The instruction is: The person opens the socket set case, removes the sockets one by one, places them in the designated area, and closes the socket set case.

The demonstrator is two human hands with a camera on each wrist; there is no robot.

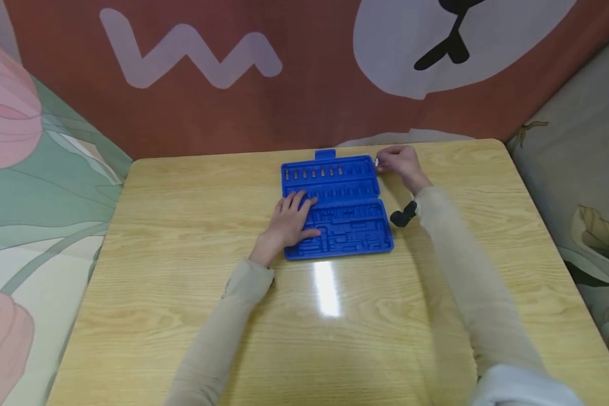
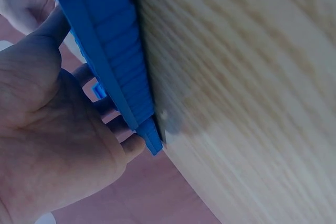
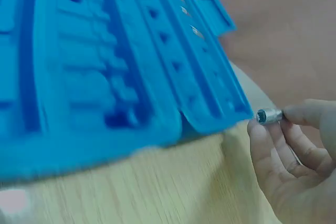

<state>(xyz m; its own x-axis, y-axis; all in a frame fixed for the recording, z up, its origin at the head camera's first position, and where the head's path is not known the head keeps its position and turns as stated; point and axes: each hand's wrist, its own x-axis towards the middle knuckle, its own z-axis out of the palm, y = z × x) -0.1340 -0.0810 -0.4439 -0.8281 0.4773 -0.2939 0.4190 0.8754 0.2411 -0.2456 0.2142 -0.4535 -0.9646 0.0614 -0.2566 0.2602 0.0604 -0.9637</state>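
A blue plastic tool case [image 1: 335, 228] lies unfolded on the table, its two moulded halves facing up. Several small metal bits [image 1: 313, 172] stand in a row in the slots of the far half. My left hand [image 1: 287, 221] rests on the left edge of the case with fingers spread; in the left wrist view the fingertips pass behind the blue side wall [image 2: 113, 40]. Off the case's far right corner, my right hand [image 1: 401, 162] pinches a small silver socket [image 3: 269, 116] between thumb and fingers. Its hollow end faces the case in the right wrist view.
The wooden table [image 1: 182, 225] ends just behind the case's latch tab [image 1: 325, 154]. A black wrist-camera piece [image 1: 404, 215] juts from the right sleeve beside the case. A reddish-brown printed cloth [image 1: 223, 113] hangs behind the table.
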